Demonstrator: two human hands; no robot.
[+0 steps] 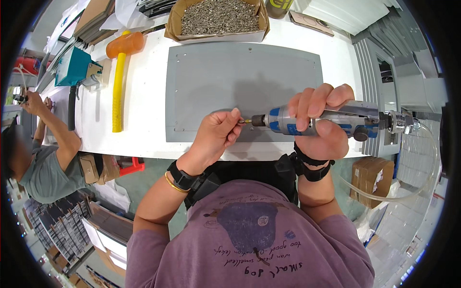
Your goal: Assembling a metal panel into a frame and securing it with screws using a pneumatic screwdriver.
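Observation:
My right hand (321,115) is wrapped round a silver and blue air screwdriver (288,122), held level with its bit pointing left. At the tip of its gold-coloured bit (248,121), my left hand (220,129) is closed in a pinch on a small metal fastener, mostly hidden by the fingers. Beneath both hands a flat grey metal panel (206,81) lies on the white table, with small holes or fasteners along its edges. A clear air hose (434,149) runs from the screwdriver's rear and curves down at the right.
Beyond the panel stands a cardboard box (263,36) full of small metal fasteners. To the left lie a mallet (118,91) with orange head and yellow handle, and a teal machine (72,67) with a black lever. A co-worker (53,163) works at far left. Slatted grey panels (370,81) lie right.

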